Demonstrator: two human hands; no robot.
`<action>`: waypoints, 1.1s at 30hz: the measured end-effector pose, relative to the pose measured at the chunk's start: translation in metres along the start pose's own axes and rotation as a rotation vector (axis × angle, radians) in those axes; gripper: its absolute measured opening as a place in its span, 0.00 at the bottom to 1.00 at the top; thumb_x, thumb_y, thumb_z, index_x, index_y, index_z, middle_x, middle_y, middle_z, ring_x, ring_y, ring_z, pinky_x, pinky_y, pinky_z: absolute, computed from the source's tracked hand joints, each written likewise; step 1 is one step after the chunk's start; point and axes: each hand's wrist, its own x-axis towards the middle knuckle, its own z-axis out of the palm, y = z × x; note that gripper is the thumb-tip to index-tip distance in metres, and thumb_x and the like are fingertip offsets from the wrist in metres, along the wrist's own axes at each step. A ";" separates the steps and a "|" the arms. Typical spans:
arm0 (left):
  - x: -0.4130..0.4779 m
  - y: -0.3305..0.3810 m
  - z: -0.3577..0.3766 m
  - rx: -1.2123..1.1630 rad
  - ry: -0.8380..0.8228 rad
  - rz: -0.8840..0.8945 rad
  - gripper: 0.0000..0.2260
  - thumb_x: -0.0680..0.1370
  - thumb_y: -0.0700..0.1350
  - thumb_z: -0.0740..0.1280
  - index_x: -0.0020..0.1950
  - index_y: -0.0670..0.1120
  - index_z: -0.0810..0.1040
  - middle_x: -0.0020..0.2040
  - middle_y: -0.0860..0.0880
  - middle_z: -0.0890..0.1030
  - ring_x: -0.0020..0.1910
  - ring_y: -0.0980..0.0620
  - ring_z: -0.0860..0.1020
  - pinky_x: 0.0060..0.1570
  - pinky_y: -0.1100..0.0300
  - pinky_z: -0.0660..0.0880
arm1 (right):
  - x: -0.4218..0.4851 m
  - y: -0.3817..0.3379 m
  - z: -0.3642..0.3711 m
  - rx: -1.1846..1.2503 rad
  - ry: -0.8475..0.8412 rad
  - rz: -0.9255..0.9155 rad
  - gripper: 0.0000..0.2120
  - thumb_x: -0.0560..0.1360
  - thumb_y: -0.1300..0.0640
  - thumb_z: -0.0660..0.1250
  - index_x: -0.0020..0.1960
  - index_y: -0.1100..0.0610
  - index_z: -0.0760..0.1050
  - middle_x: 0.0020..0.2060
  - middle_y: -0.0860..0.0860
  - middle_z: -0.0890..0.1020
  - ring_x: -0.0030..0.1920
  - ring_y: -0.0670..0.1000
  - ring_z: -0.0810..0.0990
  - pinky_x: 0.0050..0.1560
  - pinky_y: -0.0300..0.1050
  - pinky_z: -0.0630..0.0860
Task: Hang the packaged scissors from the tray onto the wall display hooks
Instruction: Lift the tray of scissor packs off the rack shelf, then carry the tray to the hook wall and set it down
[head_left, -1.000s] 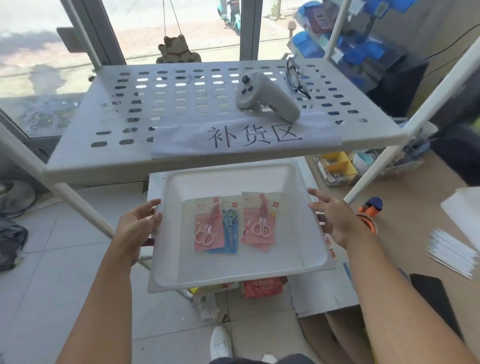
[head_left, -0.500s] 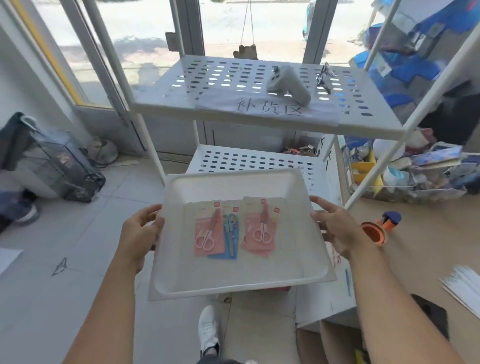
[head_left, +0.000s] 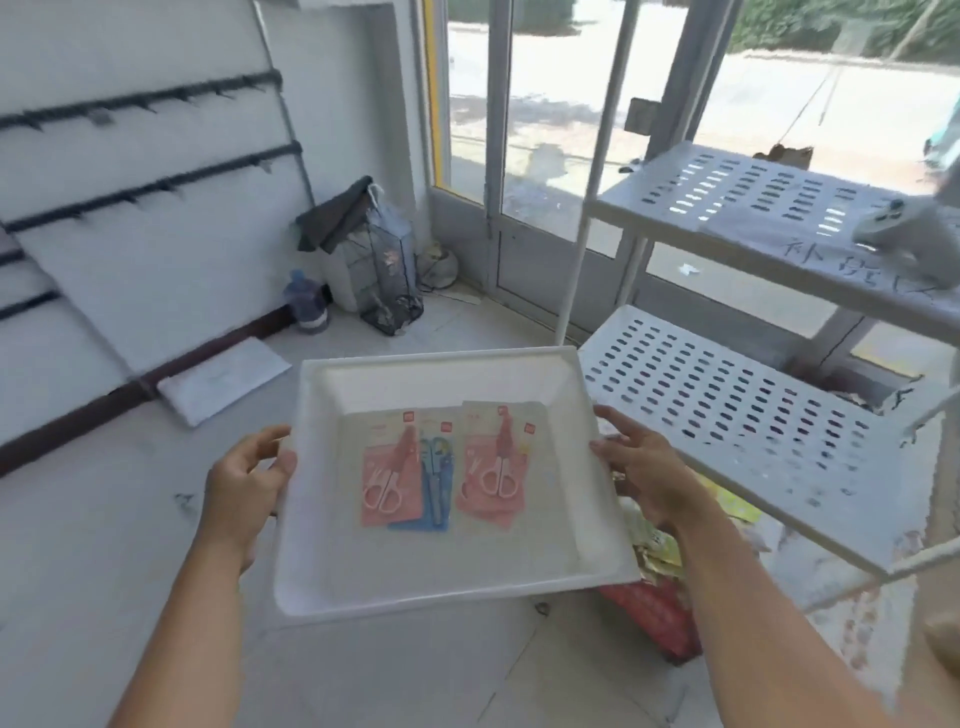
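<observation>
Scissors packs (head_left: 441, 470) mid-tray (head_left: 441, 587), 1 hand per side edge.

Both hands clasp the white tray (head_left: 447, 587): left grip (head_left: 244, 483) and right grip (head_left: 644, 467) on opposite rims, packaged scissors (head_left: 441, 467) between them.

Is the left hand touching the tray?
Touching. The head view shows the left hand wrapped around the tray's left rim, thumb on top.
</observation>
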 end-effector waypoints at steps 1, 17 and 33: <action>0.000 -0.007 -0.022 -0.011 0.044 -0.013 0.12 0.81 0.39 0.66 0.51 0.57 0.80 0.51 0.48 0.82 0.41 0.49 0.80 0.36 0.56 0.75 | 0.005 -0.003 0.023 -0.011 -0.035 -0.002 0.21 0.80 0.67 0.66 0.70 0.51 0.77 0.45 0.56 0.81 0.46 0.57 0.83 0.41 0.52 0.83; -0.034 -0.109 -0.404 -0.151 0.675 -0.148 0.15 0.80 0.36 0.66 0.65 0.47 0.79 0.59 0.45 0.81 0.54 0.44 0.80 0.51 0.52 0.74 | 0.006 -0.020 0.464 -0.184 -0.543 -0.033 0.21 0.81 0.65 0.64 0.70 0.47 0.74 0.46 0.54 0.79 0.50 0.55 0.81 0.51 0.55 0.79; -0.024 -0.161 -0.610 -0.281 1.202 -0.238 0.13 0.79 0.34 0.66 0.61 0.46 0.81 0.56 0.45 0.83 0.50 0.45 0.80 0.45 0.57 0.75 | 0.029 -0.041 0.825 -0.346 -0.984 -0.012 0.19 0.78 0.64 0.64 0.64 0.50 0.81 0.45 0.54 0.82 0.42 0.56 0.76 0.42 0.49 0.71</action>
